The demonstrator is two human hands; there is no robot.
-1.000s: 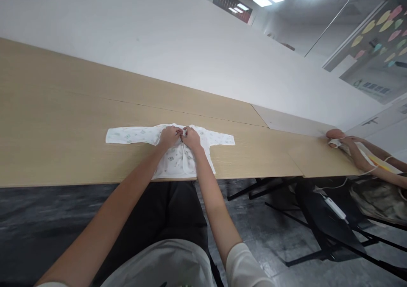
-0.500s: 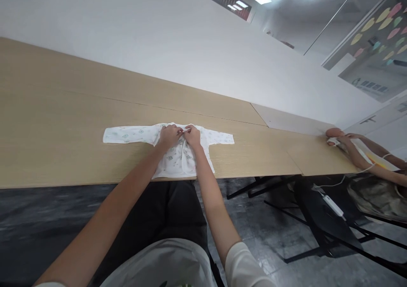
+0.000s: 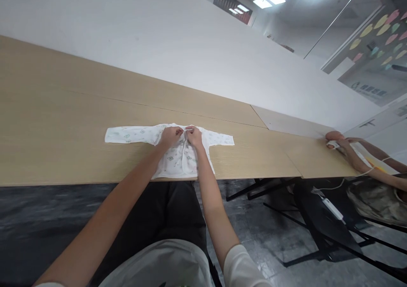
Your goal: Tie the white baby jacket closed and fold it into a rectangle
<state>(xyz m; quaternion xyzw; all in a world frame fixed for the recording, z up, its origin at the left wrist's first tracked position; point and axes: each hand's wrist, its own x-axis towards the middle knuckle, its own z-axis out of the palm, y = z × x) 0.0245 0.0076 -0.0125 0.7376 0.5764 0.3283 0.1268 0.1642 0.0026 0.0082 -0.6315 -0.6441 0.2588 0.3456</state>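
A small white baby shirt (image 3: 176,162) with a faint printed pattern lies spread on the wooden table, both sleeves stretched out sideways. Its lower hem reaches the table's front edge. My left hand (image 3: 171,136) is closed in a pinch on the shirt near the neckline, left of the front opening. Close beside it, my right hand (image 3: 193,136) pinches the fabric on the other side of the opening. The fingertips of both hands almost meet; what exactly lies between them is too small to make out.
The long table (image 3: 63,121) runs along a white partition (image 3: 143,37). At the far right another person's hands (image 3: 346,145) handle a doll (image 3: 334,135). A black folding chair (image 3: 327,223) with a white power strip (image 3: 332,208) on it stands right of my legs.
My hands stay at the neckline of the shirt, with only slight finger movement. The right fingers have shifted a little. The shirt lies as before.
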